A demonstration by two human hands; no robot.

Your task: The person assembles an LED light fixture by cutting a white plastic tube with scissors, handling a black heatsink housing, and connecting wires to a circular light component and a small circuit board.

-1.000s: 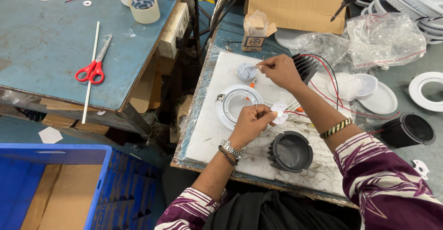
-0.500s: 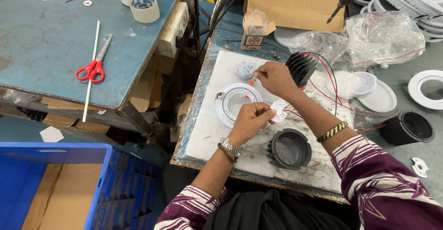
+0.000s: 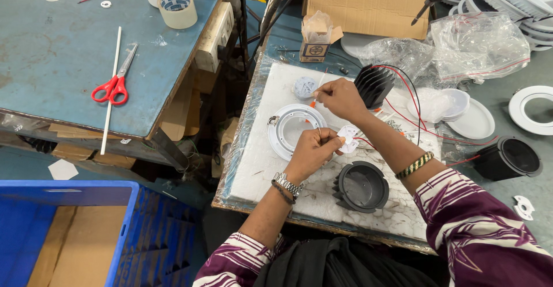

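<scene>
My left hand (image 3: 311, 148) pinches a small white plastic part (image 3: 348, 138) over a white foam board (image 3: 259, 166). Beside that hand lies a white round lamp ring (image 3: 282, 127). My right hand (image 3: 340, 98) is just above it, fingertips closed on something thin near a small round grey-white disc (image 3: 305, 87); what it grips is too small to tell. A black finned heat sink (image 3: 374, 85) with red and black wires (image 3: 412, 105) stands behind my right hand. A black round lamp housing (image 3: 362, 187) sits near my right forearm.
A second black housing (image 3: 508, 158), white round covers (image 3: 468, 114), plastic bags (image 3: 478, 42) and a cardboard box (image 3: 368, 2) lie to the right and back. On the blue table (image 3: 52, 62) at left are red scissors (image 3: 112, 88), a white stick and a tape roll (image 3: 177, 8). A blue crate (image 3: 86, 229) stands below.
My right hand has drawn back from the grey-white disc toward the left hand. The left hand has stayed over the board with the white part.
</scene>
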